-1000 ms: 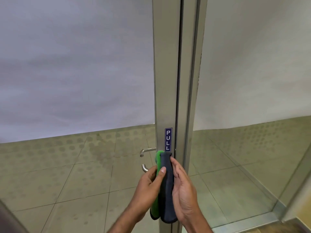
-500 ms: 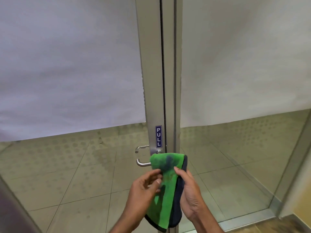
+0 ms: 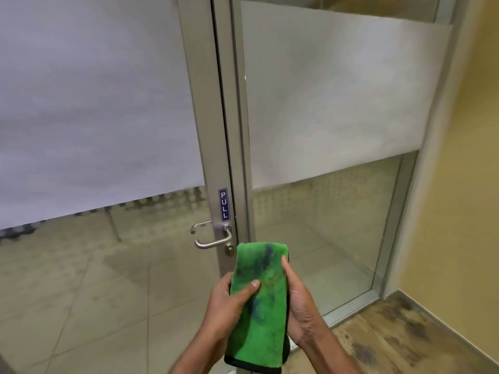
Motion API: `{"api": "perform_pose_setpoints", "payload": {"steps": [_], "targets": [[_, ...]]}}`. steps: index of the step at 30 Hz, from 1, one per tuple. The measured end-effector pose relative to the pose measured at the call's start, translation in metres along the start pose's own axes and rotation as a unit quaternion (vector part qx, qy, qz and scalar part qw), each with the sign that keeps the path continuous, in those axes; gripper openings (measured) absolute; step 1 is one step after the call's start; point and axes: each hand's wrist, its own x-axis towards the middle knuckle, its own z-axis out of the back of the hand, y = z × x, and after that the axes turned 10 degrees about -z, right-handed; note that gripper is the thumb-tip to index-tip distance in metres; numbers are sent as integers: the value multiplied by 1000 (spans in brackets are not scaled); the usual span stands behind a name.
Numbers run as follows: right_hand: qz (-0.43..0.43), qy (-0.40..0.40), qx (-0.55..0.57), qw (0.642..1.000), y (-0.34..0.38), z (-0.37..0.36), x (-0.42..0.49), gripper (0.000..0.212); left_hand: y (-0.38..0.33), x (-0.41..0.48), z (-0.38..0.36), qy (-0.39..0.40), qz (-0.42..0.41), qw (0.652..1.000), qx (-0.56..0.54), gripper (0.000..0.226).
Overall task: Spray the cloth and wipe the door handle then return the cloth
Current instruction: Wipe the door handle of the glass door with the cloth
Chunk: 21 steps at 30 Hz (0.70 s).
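A curved silver metal door handle (image 3: 213, 238) sits on the grey door frame below a blue PULL sticker (image 3: 223, 204). Just right and below it, the left hand (image 3: 229, 298) and right hand (image 3: 299, 303) grip a folded green microfibre cloth (image 3: 259, 300), dark-stained, between them.
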Motion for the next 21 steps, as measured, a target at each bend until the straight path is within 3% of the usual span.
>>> {"api": "perform_pose_setpoints", "payload": {"steps": [6, 11, 14, 16, 18, 21], "targets": [[93, -102, -79, 987, -32, -1, -54, 41, 10, -50, -10, 14, 29, 997, -68, 31], [148, -187, -69, 969, -28, 14, -104, 40, 22, -94, -29, -74, -29, 992, 94, 41], [165, -215, -55, 961, -23, 26, -134, 43, 30, -122, -49, -51, -33, 987, 149, 41], [176, -224, -45, 957, -18, 38, -152, 41, 36, -134, -66, -13, 16, 989, 150, 50], [189, -223, -31, 956, -13, 52, -173, 39, 38, -146, -84, 50, 122, 983, 126, 64], [200, -215, 10, 956, -7, 71, -207, 34, 40, -164, -116, 171, 278, 945, 20, 82]]}}
